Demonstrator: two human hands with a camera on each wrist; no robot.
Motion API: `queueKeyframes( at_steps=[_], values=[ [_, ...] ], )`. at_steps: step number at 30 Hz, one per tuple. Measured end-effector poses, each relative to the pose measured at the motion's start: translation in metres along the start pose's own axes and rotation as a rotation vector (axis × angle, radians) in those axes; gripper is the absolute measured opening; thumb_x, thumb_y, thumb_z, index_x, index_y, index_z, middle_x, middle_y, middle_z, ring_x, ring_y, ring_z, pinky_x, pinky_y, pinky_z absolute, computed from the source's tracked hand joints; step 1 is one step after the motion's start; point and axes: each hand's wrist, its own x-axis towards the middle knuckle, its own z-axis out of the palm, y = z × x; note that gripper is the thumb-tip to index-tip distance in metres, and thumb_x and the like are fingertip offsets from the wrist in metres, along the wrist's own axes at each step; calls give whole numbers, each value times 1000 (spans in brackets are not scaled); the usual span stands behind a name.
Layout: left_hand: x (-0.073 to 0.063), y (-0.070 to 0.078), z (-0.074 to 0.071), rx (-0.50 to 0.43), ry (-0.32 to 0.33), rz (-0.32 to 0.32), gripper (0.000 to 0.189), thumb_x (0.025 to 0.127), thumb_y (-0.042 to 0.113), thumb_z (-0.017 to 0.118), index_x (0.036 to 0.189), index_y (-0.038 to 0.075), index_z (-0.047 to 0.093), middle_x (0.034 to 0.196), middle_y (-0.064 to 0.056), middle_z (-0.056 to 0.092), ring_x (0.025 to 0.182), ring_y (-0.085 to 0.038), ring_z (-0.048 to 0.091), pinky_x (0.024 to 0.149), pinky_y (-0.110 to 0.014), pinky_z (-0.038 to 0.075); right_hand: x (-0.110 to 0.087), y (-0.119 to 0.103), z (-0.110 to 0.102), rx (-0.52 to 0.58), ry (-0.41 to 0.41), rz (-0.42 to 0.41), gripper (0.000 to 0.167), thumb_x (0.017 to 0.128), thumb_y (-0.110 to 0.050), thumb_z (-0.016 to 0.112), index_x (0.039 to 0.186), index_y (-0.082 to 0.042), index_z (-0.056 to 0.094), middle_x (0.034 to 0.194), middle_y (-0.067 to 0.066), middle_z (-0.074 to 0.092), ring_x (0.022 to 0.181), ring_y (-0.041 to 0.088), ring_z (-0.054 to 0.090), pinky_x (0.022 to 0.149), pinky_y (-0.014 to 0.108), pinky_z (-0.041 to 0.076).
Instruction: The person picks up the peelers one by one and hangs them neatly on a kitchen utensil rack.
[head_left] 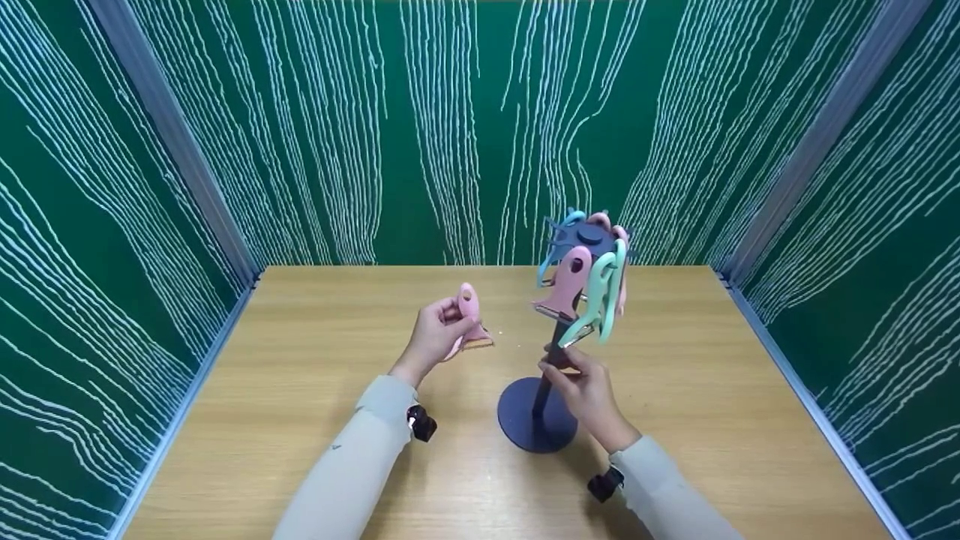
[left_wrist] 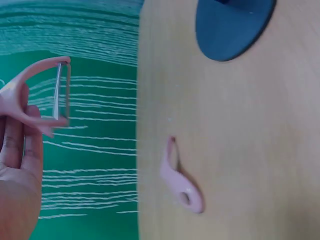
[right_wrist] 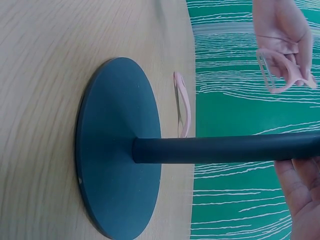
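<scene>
My left hand [head_left: 431,337] pinches a pink peeler [head_left: 468,301] above the table, its handle pointing up and its blade down. Below it, a second pink peeler [left_wrist: 181,186] lies on the wood, mostly hidden behind the hand in the head view. My right hand [head_left: 589,386] grips the dark pole [right_wrist: 220,150] of an upright stand, under its hooks. From the hooks hang a pink peeler [head_left: 570,279] at the front, green peelers [head_left: 598,296] beside it, a blue peeler [head_left: 545,266] at the left and more pink ones behind.
The stand's round dark base [head_left: 517,420] sits on the wooden table [head_left: 300,420], near its middle. Green walls with white wavy lines [head_left: 442,135] close off the back and both sides, with metal posts [head_left: 172,135] at the corners.
</scene>
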Motion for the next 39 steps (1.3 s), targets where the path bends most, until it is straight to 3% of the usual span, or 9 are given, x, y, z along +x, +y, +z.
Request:
queueKeyframes(
  at_steps=[4, 8, 10, 17, 22, 29, 39],
  values=[
    [0, 16, 0, -21, -56, -10, 43, 104, 1, 66, 144, -12, 58, 119, -26, 74, 96, -20, 78, 88, -32, 67, -1, 1, 0, 7, 11, -20, 21, 96, 7, 76, 116, 2, 78, 102, 16, 81, 92, 6, 75, 78, 21, 64],
    [-1, 29, -1, 32, -64, 53, 44, 108, 3, 60, 150, -9, 54, 110, -19, 72, 84, -17, 75, 75, -25, 66, -1, 1, 1, 15, 11, -43, 20, 96, 8, 76, 116, 4, 77, 101, 18, 81, 92, 4, 74, 78, 18, 63],
    [-1, 34, -1, 75, -52, 95, 43, 109, 3, 57, 150, -8, 55, 108, -20, 72, 85, -22, 73, 71, -21, 62, -1, 1, 1, 15, 7, -52, 19, 97, 7, 75, 115, 4, 76, 101, 18, 80, 92, 4, 74, 78, 18, 63],
    [-4, 47, -1, 188, 3, 161, 55, 111, 12, 61, 161, -3, 46, 132, -23, 72, 105, -29, 69, 88, -19, 57, -1, 2, 0, 8, 0, -40, 19, 97, 6, 75, 116, 2, 76, 102, 16, 80, 93, 5, 74, 78, 19, 63],
    [-4, 61, 1, 200, 7, 220, 50, 109, 10, 65, 156, -2, 50, 131, -23, 74, 109, -32, 72, 91, -24, 59, -1, 2, -1, 5, -7, -32, 20, 98, 6, 75, 117, 1, 77, 103, 16, 81, 94, 6, 74, 80, 20, 64],
    [-6, 84, 6, 205, -2, 298, 39, 106, 10, 69, 138, -3, 51, 117, -23, 76, 94, -22, 68, 79, -21, 57, -1, 1, 0, 4, -10, -34, 19, 98, 5, 75, 116, 0, 77, 104, 17, 81, 94, 6, 74, 81, 22, 64],
    [-7, 114, 10, 200, -1, 401, 35, 100, 10, 78, 130, -1, 64, 103, -13, 68, 87, -16, 61, 74, -19, 54, -1, 1, 1, -26, 8, -36, 20, 97, 5, 76, 116, 1, 77, 102, 15, 81, 92, 4, 74, 78, 18, 63]
  ],
)
